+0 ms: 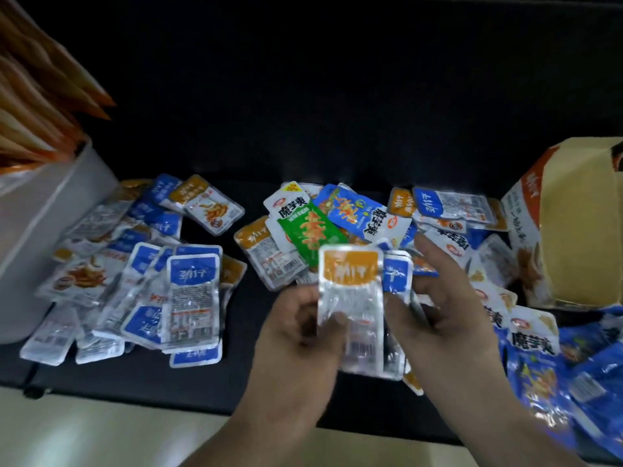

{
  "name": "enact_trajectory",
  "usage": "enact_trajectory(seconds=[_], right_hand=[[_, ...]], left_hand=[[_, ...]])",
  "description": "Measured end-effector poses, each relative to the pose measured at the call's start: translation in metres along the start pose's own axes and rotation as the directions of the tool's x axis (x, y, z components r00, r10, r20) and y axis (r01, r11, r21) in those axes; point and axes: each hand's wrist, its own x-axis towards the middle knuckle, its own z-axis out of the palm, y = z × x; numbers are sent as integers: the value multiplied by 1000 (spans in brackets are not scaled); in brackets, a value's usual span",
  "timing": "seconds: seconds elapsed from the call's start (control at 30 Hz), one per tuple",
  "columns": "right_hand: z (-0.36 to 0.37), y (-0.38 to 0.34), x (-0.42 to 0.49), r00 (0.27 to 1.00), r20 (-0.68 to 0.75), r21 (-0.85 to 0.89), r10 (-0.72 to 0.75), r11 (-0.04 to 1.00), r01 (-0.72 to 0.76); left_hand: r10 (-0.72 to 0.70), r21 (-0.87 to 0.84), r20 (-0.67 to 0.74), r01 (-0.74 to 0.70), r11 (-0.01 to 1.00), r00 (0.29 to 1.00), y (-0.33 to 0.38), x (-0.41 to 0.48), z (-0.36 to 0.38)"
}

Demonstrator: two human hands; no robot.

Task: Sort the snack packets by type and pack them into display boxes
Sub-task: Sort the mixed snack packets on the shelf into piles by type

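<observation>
My left hand (296,335) grips a stack of silver snack packets, the front one an orange-topped packet (350,291). A blue-topped packet (397,274) shows just behind it. My right hand (448,298) steadies the stack's right side, fingers spread behind it. A loose pile of blue-topped packets (192,298) lies to the left on the dark table. A mixed heap with a green packet (312,235) and a blue konjac packet (354,210) sits behind my hands. A brown display box (580,224) stands open at the right.
A grey bin (40,224) at the left holds orange packets standing upright. More blue packets (546,365) spill at the lower right. The table's front edge (135,399) runs across the bottom, with pale floor below.
</observation>
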Motion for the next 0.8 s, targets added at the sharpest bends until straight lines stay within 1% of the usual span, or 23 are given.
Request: enact_trajectory(seconds=[0.07, 0.13, 0.17, 0.23, 0.27, 0.33, 0.37, 0.43, 0.47, 0.53, 0.6, 0.67, 0.73, 0.77, 0.8], right_hand=[[14, -8, 0, 999, 38, 17, -8, 1000, 8], [25, -12, -1, 997, 64, 10, -31, 999, 30], [32, -14, -1, 998, 65, -1, -23, 1000, 23], [49, -16, -2, 997, 82, -31, 17, 999, -14], [60, -16, -2, 996, 83, -28, 36, 999, -33], [79, -22, -2, 991, 88, 24, 101, 994, -103], [88, -27, -1, 981, 127, 58, 144, 987, -152], [101, -40, 3, 945, 262, 97, 198, 968, -230], [105, -44, 6, 930, 313, 97, 193, 967, -234], [116, -47, 13, 913, 378, 19, 156, 984, -176], [129, -49, 17, 904, 412, -96, 117, 992, -85], [139, -49, 21, 914, 397, -146, 87, 989, -31], [146, -49, 25, 913, 401, -178, 75, 984, -3], [147, -49, 26, 913, 402, -182, 69, 983, 6], [147, -48, 28, 914, 400, -178, 61, 984, 13]], left_hand=[[47, 111, -28, -44, 993, 998, -9, 0, -2], [106, 215, -109, -80, 973, 988, -11, 1, -11], [100, 202, -138, -71, 977, 985, -9, 3, -16], [3, 47, -118, 3, 999, 993, -4, 4, -28], [-49, -20, -95, 47, 999, 994, -1, 4, -34], [-106, -90, -104, 97, 991, 989, -1, 4, -47], [-122, -107, -134, 108, 988, 983, -2, 5, -56], [-139, -115, -197, 118, 986, 971, 1, 10, -78], [-150, -128, -236, 123, 984, 960, 3, 15, -89], [-177, -177, -306, 127, 976, 935, 10, 25, -115], [-146, -181, -374, 82, 980, 916, 21, 37, -142], [-49, -116, -437, -2, 993, 898, 30, 51, -164], [48, -9, -455, -59, 998, 889, 37, 62, -180], [97, 65, -467, -75, 995, 879, 35, 68, -187], [161, 178, -481, -84, 981, 862, 33, 73, -192]])
